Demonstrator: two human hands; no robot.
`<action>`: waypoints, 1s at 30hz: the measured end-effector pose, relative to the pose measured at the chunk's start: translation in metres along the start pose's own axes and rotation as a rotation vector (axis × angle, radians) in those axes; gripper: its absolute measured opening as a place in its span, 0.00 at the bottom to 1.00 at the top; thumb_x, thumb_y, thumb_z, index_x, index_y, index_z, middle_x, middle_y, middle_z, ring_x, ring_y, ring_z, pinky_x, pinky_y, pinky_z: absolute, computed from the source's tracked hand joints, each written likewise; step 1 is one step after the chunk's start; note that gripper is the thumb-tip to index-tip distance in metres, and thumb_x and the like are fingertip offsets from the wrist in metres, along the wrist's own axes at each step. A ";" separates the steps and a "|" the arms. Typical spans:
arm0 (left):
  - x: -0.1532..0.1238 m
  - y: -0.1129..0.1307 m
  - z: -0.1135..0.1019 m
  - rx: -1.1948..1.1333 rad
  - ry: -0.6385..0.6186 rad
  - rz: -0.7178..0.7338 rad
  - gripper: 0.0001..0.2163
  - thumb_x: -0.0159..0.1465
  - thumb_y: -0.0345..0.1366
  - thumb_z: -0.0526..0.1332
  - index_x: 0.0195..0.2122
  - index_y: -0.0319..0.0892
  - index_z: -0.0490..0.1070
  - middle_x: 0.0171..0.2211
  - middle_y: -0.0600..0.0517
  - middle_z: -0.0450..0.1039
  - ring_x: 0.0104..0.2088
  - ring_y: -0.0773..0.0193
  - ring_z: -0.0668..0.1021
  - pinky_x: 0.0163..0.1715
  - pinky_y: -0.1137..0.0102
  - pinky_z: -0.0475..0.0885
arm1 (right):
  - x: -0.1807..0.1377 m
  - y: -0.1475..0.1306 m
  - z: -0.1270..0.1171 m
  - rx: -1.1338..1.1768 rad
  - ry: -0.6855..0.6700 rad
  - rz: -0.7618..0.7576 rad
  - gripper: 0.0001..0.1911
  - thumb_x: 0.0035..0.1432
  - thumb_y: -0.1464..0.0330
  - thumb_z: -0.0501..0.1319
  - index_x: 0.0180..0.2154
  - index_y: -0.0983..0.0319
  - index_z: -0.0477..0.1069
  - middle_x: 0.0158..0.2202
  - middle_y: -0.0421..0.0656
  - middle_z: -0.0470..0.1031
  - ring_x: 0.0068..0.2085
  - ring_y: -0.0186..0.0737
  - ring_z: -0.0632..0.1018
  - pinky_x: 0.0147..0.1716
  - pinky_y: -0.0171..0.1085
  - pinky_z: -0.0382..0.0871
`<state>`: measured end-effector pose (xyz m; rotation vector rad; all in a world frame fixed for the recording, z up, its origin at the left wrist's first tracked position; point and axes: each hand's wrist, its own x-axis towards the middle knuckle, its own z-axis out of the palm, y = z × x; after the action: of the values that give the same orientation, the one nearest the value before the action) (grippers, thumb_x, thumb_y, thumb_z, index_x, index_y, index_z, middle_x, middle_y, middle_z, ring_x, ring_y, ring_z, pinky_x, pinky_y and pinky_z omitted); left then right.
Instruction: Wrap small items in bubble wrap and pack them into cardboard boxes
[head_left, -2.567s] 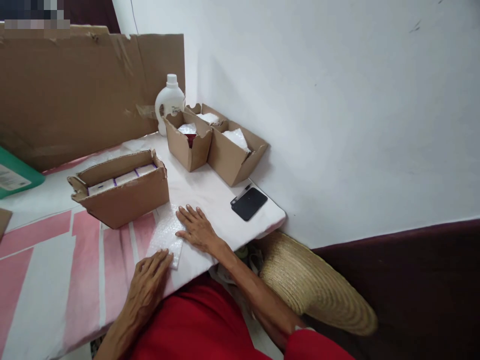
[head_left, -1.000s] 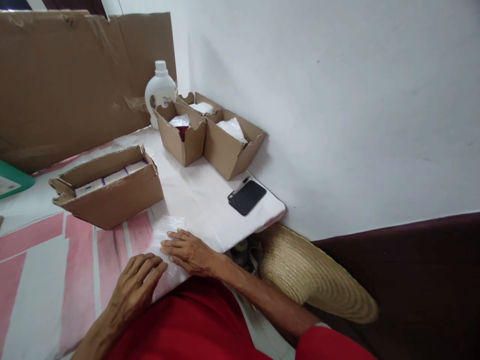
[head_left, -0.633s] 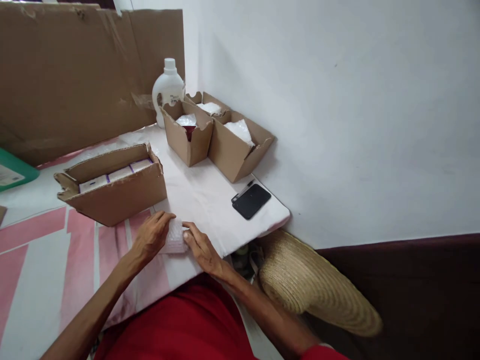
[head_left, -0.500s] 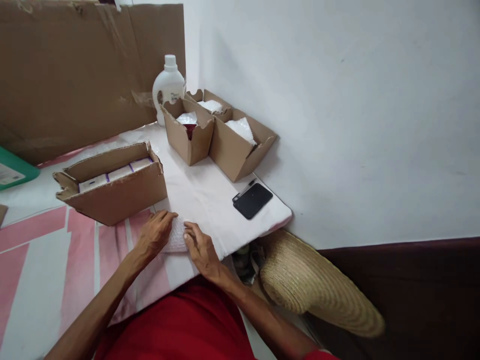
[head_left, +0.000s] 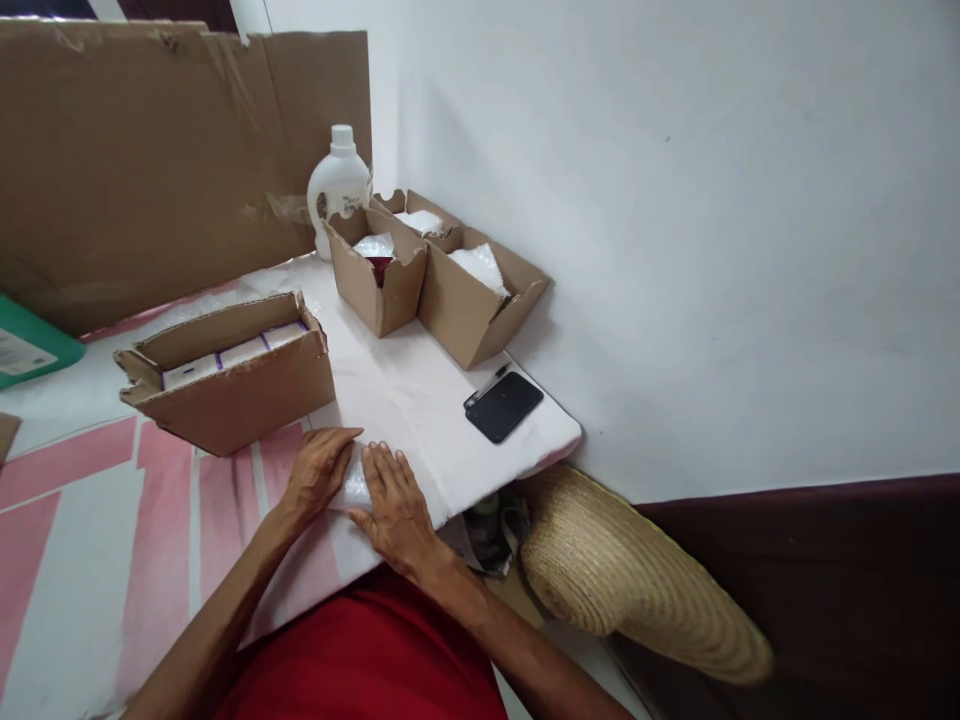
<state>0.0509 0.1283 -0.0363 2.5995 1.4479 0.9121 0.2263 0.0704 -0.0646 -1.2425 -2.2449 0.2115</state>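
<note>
A small piece of bubble wrap (head_left: 355, 487) lies on the cloth near the table's front edge, partly covered by both hands; whatever may be inside it cannot be made out. My left hand (head_left: 321, 468) grips its left side, with fingers bent over that edge and the thumb hidden. My right hand (head_left: 394, 500) lies palm down on its right side, fingers stretched out and the thumb pointing left. Just beyond my left hand stands an open cardboard box (head_left: 247, 398) holding several white packs with purple edges.
Cardboard bins (head_left: 472, 310) with bubble-wrapped items stand against the wall, beside a white jug (head_left: 341, 185). A black phone-like slab (head_left: 504, 407) and a pen (head_left: 491, 385) lie to the right. A straw hat (head_left: 600, 560) is below the table edge. A large cardboard sheet (head_left: 150, 170) stands behind.
My right hand has gone from pinching the bubble wrap's edge with curled fingers to lying flat over it. My left hand has closed in over the left side. The view has tilted slightly up.
</note>
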 end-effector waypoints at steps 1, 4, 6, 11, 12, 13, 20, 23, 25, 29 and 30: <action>-0.004 0.003 -0.005 0.006 0.040 -0.022 0.14 0.71 0.31 0.52 0.54 0.41 0.71 0.48 0.45 0.80 0.49 0.61 0.80 0.50 0.65 0.71 | -0.003 0.001 0.004 -0.025 -0.031 0.017 0.39 0.68 0.56 0.59 0.69 0.76 0.54 0.69 0.65 0.60 0.71 0.62 0.59 0.67 0.60 0.57; -0.026 0.018 -0.018 0.044 0.079 -0.024 0.20 0.71 0.29 0.52 0.63 0.42 0.65 0.59 0.42 0.73 0.61 0.56 0.73 0.59 0.59 0.67 | -0.008 0.003 0.008 -0.058 -0.078 0.059 0.41 0.67 0.55 0.61 0.69 0.75 0.53 0.70 0.63 0.57 0.72 0.61 0.56 0.69 0.58 0.54; -0.043 0.028 -0.020 0.092 -0.007 0.035 0.25 0.71 0.29 0.52 0.69 0.44 0.57 0.65 0.42 0.68 0.67 0.55 0.67 0.64 0.58 0.62 | -0.009 0.001 0.004 -0.053 -0.116 0.075 0.41 0.67 0.57 0.60 0.70 0.76 0.51 0.72 0.63 0.54 0.73 0.60 0.53 0.70 0.57 0.52; -0.074 0.031 0.000 0.193 -0.225 0.041 0.32 0.72 0.45 0.52 0.74 0.46 0.42 0.72 0.43 0.54 0.72 0.53 0.56 0.69 0.57 0.55 | -0.007 -0.011 -0.020 -0.025 -0.225 0.106 0.42 0.63 0.66 0.61 0.71 0.78 0.48 0.74 0.63 0.46 0.74 0.60 0.48 0.71 0.58 0.46; -0.076 0.028 0.004 0.193 -0.239 0.040 0.33 0.72 0.46 0.52 0.74 0.46 0.41 0.72 0.43 0.53 0.73 0.53 0.56 0.69 0.56 0.55 | -0.008 -0.014 -0.025 -0.020 -0.236 0.091 0.43 0.61 0.68 0.60 0.71 0.77 0.46 0.74 0.61 0.43 0.75 0.59 0.46 0.72 0.58 0.45; -0.078 0.026 0.007 0.193 -0.240 0.044 0.33 0.72 0.47 0.52 0.74 0.46 0.41 0.72 0.43 0.53 0.73 0.52 0.55 0.69 0.56 0.55 | -0.008 -0.016 -0.028 -0.012 -0.246 0.065 0.44 0.60 0.70 0.60 0.72 0.75 0.44 0.75 0.59 0.41 0.75 0.56 0.43 0.72 0.57 0.43; -0.076 0.021 0.006 0.193 -0.237 0.029 0.30 0.72 0.45 0.53 0.73 0.46 0.47 0.72 0.44 0.56 0.71 0.53 0.59 0.67 0.57 0.56 | -0.022 -0.004 -0.021 -0.021 -0.281 0.074 0.45 0.64 0.63 0.60 0.73 0.71 0.41 0.75 0.55 0.40 0.75 0.53 0.44 0.72 0.57 0.43; -0.073 0.021 0.002 0.158 -0.229 0.011 0.30 0.71 0.44 0.55 0.72 0.44 0.51 0.70 0.42 0.59 0.70 0.51 0.62 0.65 0.56 0.61 | -0.022 0.006 -0.022 -0.037 -0.296 0.062 0.47 0.63 0.58 0.62 0.72 0.73 0.45 0.75 0.57 0.45 0.74 0.56 0.49 0.70 0.57 0.47; -0.070 0.019 0.000 0.130 -0.228 0.020 0.29 0.70 0.41 0.56 0.71 0.44 0.54 0.68 0.41 0.62 0.68 0.50 0.65 0.63 0.55 0.65 | -0.018 0.011 -0.025 -0.054 -0.294 0.032 0.43 0.65 0.57 0.62 0.71 0.71 0.50 0.73 0.57 0.51 0.73 0.56 0.54 0.69 0.56 0.52; -0.067 0.014 -0.003 0.072 -0.223 0.057 0.30 0.65 0.30 0.58 0.69 0.41 0.58 0.65 0.38 0.66 0.64 0.48 0.71 0.59 0.55 0.71 | -0.010 0.016 -0.024 -0.130 -0.188 -0.058 0.34 0.66 0.58 0.61 0.67 0.69 0.59 0.67 0.57 0.65 0.67 0.59 0.65 0.64 0.57 0.57; -0.066 0.013 -0.003 0.056 -0.214 0.067 0.31 0.62 0.27 0.57 0.68 0.40 0.59 0.64 0.37 0.67 0.64 0.48 0.71 0.59 0.54 0.71 | -0.008 0.017 -0.022 -0.152 -0.140 -0.090 0.33 0.66 0.58 0.62 0.65 0.68 0.62 0.65 0.57 0.68 0.65 0.60 0.67 0.63 0.57 0.58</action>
<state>0.0333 0.0685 -0.0612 2.7021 1.3578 0.5830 0.2536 0.0701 -0.0565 -1.2335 -2.4715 0.0973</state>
